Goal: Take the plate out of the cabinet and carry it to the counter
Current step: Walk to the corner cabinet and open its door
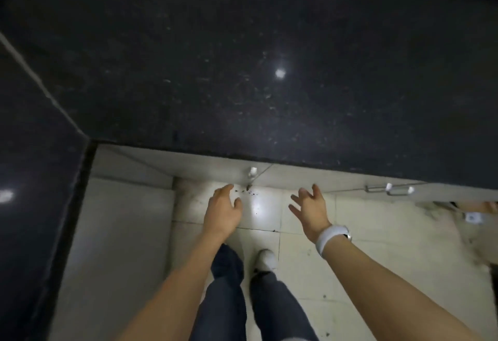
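Note:
I look straight down over a black speckled stone counter (pixel 242 71) that fills the upper half of the view. Below its front edge run pale cabinet doors (pixel 210 168), seen edge-on, with a small white knob (pixel 252 172) and a metal bar handle (pixel 388 189) further right. My left hand (pixel 222 211) reaches down just left of the knob, fingers loosely apart and holding nothing. My right hand (pixel 310 210), with a white watch band on its wrist, hangs to the right of the knob with fingers spread, also holding nothing. No plate is visible.
A second dark counter section (pixel 32 179) runs down the left side, forming a corner. The floor (pixel 377 246) is pale tile with dark crumbs near the cabinet base. My dark trouser legs and a white shoe (pixel 265 260) stand below my hands.

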A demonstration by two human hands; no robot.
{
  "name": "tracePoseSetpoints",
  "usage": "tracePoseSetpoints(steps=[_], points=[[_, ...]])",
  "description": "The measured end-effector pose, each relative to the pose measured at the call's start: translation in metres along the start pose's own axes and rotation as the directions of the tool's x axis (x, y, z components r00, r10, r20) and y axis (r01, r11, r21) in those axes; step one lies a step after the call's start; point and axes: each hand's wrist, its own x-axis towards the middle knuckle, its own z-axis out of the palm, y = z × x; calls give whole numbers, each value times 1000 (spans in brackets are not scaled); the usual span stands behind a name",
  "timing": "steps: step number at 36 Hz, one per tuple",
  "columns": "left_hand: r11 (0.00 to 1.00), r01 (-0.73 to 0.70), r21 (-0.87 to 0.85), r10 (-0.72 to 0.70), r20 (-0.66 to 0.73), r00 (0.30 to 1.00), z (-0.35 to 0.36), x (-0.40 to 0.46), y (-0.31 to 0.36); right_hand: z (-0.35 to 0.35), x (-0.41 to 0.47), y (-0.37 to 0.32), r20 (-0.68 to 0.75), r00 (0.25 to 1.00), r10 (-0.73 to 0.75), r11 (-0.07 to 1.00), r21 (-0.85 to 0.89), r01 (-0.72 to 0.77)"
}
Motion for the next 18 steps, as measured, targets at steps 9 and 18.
tracePoseSetpoints(steps=[9, 18], points=[[976, -28, -217, 44, 72, 996, 57, 52, 19, -2, 35, 2, 43, 986, -162, 984, 85, 158], [967, -66, -246, 69, 1, 998, 63, 28, -8, -8, 13, 26, 222, 919, -326, 880, -286, 381]])
